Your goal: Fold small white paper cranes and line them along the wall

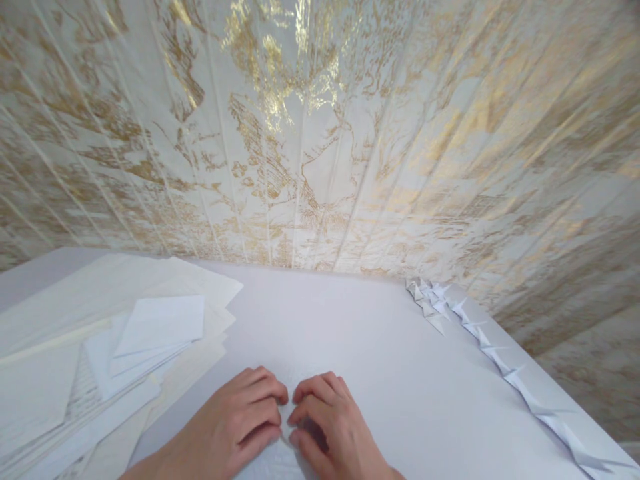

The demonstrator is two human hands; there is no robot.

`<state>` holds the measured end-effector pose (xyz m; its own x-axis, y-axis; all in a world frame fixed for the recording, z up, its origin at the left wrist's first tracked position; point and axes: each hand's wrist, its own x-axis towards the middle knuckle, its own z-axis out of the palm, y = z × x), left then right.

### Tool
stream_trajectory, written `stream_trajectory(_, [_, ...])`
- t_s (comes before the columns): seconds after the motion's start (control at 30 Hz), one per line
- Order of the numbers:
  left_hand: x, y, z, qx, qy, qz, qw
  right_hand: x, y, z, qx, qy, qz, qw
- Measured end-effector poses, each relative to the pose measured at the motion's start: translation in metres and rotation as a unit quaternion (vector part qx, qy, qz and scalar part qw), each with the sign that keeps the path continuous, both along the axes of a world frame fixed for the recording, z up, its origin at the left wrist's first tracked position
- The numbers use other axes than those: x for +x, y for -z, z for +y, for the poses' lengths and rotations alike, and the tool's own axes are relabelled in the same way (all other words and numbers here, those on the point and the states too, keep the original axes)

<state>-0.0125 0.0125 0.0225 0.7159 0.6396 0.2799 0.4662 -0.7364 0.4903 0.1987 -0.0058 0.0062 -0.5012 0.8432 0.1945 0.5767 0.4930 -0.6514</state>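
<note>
My left hand (240,420) and my right hand (335,427) face each other at the bottom centre, just above the white table. Fingers and thumbs of both are curled inward in a pinch, with the fingertips a small gap apart. Between them shows a narrow bit of white paper (286,437), mostly hidden by the fingers and hard to tell from the pale surface. Its shape cannot be made out.
Sheets and stacked white paper pieces (163,321) lie at the left. Folded pointed white paper shapes (487,347) run in a row along the right edge of the table (310,313). Behind stands a gold-patterned curtain (320,147).
</note>
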Motion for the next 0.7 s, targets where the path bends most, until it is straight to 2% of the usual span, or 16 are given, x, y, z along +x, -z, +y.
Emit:
stream_trajectory(0.2, [0.007,0.008,-0.002,-0.047,-0.042,-0.022,0.998,-0.001,-0.004,0.001,-0.014,0.007,-0.004,1.0])
stream_trajectory(0.33, [0.01,0.013,-0.002,-0.071,-0.058,-0.013,0.996,-0.001,-0.006,0.002,0.016,-0.012,-0.006,1.0])
stream_trajectory(0.47, [0.011,0.018,-0.003,-0.082,-0.071,-0.024,0.994,0.002,-0.002,0.002,0.078,-0.071,-0.026,0.994])
stream_trajectory(0.6, [0.013,0.021,-0.002,-0.101,-0.077,-0.022,0.992,0.006,0.011,0.005,0.193,-0.128,-0.026,0.972])
stream_trajectory(0.7, [0.013,0.022,-0.002,-0.114,-0.081,-0.022,0.99,0.007,0.017,0.007,0.246,-0.136,-0.014,0.96])
